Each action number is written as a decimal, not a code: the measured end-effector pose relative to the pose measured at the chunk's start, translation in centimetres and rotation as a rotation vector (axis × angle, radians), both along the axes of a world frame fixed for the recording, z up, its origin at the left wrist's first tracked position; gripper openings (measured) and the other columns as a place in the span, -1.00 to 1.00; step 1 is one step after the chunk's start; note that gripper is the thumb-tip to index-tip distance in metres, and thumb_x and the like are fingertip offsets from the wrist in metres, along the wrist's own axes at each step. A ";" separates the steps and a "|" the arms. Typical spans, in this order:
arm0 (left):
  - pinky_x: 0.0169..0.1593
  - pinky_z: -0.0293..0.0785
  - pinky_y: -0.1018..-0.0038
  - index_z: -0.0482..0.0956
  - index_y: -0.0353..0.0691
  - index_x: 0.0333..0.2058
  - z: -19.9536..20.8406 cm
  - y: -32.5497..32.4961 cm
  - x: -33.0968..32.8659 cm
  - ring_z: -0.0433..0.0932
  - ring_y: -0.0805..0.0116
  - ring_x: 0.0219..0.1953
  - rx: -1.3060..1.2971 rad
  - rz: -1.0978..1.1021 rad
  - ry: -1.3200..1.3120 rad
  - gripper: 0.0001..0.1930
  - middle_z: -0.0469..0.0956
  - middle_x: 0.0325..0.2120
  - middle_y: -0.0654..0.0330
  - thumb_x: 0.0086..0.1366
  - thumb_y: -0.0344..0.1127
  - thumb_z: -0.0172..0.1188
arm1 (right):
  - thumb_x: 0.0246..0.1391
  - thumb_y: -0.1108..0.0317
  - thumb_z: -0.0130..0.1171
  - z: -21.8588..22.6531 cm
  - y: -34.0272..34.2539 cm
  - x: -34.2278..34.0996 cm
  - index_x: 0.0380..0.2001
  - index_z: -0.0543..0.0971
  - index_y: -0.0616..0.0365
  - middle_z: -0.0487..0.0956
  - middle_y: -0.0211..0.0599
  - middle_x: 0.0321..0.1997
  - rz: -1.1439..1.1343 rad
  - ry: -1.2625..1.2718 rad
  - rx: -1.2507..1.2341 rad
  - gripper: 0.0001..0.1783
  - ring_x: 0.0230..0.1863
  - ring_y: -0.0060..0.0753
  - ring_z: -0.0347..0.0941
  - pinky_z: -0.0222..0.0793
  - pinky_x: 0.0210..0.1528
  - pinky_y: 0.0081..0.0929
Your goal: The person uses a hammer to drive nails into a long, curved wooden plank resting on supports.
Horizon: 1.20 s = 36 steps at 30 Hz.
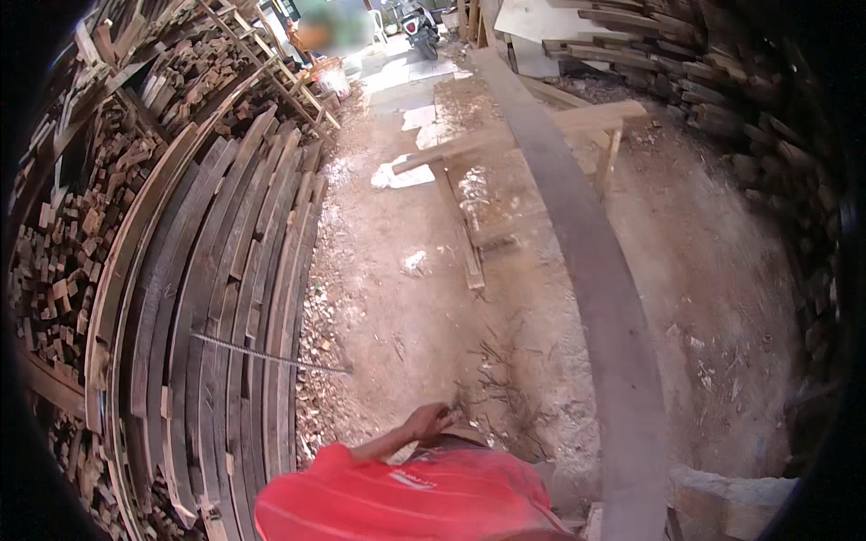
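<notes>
My left hand is in front of my waist, its arm coming out of a red shirt sleeve. Its fingers are loosely bent and somewhat apart, and I see nothing in them. My right hand is out of sight. To my right runs a long, wide wooden plank, lengthwise away from me. Its far part lies across a wooden sawhorse; the near end reaches the lower edge of the picture, where its support is mostly hidden. No hand of mine is seen touching the plank.
Long dark beams are stacked on the left, with a thin ridged rod jutting out over the dirt floor. Beyond them are heaps of short wood offcuts. More lumber is piled at right. A motorbike and bucket stand far off.
</notes>
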<state>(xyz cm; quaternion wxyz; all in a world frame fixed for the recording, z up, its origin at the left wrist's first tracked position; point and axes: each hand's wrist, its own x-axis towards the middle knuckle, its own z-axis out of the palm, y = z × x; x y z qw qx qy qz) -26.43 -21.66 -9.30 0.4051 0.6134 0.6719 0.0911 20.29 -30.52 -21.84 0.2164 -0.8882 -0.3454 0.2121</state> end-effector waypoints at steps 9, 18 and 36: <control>0.10 0.54 0.20 0.57 -0.38 0.05 2.0 4.1 -16.5 0.64 -0.03 0.00 -0.059 -0.025 -0.022 -0.38 0.65 -0.07 -0.13 0.34 0.14 0.21 | -0.13 0.34 0.26 -2.9 7.7 -17.1 -0.61 0.57 0.32 0.55 0.03 -0.65 0.374 0.106 -0.023 -0.78 -0.65 -0.09 0.45 0.35 -0.49 -0.10; 0.11 0.55 0.25 0.53 -0.36 0.10 4.1 22.5 -27.3 0.65 0.05 0.02 0.072 0.123 -0.167 -0.45 0.65 -0.04 -0.11 0.37 0.02 0.24 | -0.04 0.44 0.20 6.1 34.1 -35.1 -0.63 0.42 0.28 0.38 -0.19 -0.70 0.587 0.140 0.527 -0.79 -0.64 -0.47 0.25 0.21 -0.54 -0.31; -0.18 0.53 0.12 0.65 -0.08 -0.16 -10.2 12.5 -57.4 0.62 0.03 -0.18 -0.547 0.621 0.109 -0.73 0.64 -0.27 -0.02 0.29 -0.07 0.17 | 0.39 0.20 0.10 40.6 79.5 -69.0 -0.36 0.55 0.22 0.48 -0.44 -0.58 0.439 0.726 1.036 -0.69 -0.59 -0.67 0.31 0.21 -0.53 -0.61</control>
